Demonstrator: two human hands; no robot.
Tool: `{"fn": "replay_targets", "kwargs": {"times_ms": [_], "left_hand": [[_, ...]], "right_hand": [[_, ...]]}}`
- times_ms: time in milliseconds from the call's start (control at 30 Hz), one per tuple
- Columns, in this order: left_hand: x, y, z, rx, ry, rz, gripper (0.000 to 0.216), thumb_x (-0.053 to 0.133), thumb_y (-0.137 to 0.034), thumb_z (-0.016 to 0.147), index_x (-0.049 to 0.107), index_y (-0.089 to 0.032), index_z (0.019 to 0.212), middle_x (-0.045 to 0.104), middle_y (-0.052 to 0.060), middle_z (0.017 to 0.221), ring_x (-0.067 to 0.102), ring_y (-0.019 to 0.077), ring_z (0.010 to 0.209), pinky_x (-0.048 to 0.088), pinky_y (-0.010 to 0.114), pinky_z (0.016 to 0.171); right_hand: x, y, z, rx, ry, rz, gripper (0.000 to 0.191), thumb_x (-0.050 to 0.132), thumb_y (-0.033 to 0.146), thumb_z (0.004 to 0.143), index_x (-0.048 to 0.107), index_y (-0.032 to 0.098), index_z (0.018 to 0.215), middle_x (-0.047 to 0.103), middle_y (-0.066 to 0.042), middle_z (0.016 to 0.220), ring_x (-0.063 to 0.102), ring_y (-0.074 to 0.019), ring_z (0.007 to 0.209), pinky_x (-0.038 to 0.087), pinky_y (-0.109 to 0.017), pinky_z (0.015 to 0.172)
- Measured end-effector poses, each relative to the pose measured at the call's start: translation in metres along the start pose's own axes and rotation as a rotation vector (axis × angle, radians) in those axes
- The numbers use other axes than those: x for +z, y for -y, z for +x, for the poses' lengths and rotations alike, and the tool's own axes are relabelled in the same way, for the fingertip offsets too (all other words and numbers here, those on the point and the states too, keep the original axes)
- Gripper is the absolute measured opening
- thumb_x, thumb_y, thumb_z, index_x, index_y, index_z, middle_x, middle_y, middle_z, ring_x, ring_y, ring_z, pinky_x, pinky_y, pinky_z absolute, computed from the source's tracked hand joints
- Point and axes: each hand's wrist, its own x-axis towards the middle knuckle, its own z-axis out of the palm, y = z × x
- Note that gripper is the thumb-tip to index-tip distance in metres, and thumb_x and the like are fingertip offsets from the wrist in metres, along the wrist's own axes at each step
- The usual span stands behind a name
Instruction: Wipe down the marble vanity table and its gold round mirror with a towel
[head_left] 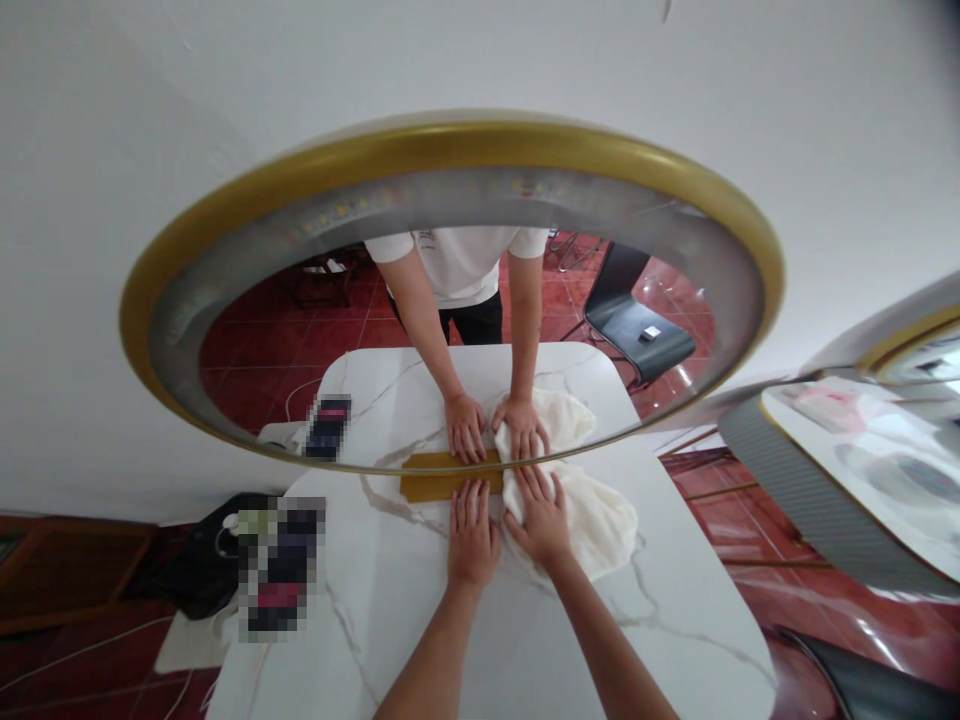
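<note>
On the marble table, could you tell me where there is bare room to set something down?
The table is bare right of the white cloth, and near its front edge beside both forearms. It is crowded by the mirror's base, where the left hand lies flat and the right hand presses the cloth.

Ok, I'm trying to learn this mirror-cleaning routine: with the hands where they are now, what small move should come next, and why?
Probably slide the right hand with the white cloth sideways along the mirror's gold base. The cloth is bunched under that hand at the base's right end, the left hand lies flat beside it on the table, and the rest of the base is uncovered.
</note>
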Motion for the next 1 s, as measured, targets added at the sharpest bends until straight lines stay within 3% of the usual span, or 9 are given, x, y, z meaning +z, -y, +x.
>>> {"fn": "replay_targets", "kwargs": {"times_ms": [367,667,1000], "left_hand": [[-0.002,-0.001,0.0,-0.005,0.015,-0.006,0.058,0.045,-0.018,0.082,0.033,-0.016,0.139,0.041,0.008,0.14,0.028,0.0241,0.133,0.025,0.047,0.112],[-0.004,-0.001,0.0,0.009,-0.002,-0.029,0.059,0.046,-0.018,0.081,0.033,-0.016,0.138,0.041,0.009,0.14,0.029,0.0252,0.133,0.024,0.049,0.112],[-0.005,0.0,0.0,-0.016,-0.03,-0.087,0.06,0.041,-0.009,0.078,0.035,-0.018,0.137,0.043,0.007,0.139,0.03,0.0212,0.133,0.028,0.045,0.111]], "right_hand": [[-0.006,0.015,-0.02,-0.119,0.058,0.029,0.079,0.045,0.04,0.077,0.011,0.017,0.146,0.023,-0.004,0.149,0.011,-0.0248,0.138,0.005,-0.048,0.11],[0.001,0.018,-0.004,0.003,0.007,0.004,0.076,0.046,0.037,0.078,0.017,0.017,0.145,0.024,-0.007,0.148,0.014,-0.0236,0.137,0.004,-0.05,0.11],[0.003,0.025,-0.048,-0.07,-0.002,-0.01,0.068,0.041,0.037,0.084,0.016,0.021,0.145,0.025,-0.004,0.148,0.017,-0.0236,0.137,0.008,-0.049,0.11]]}}
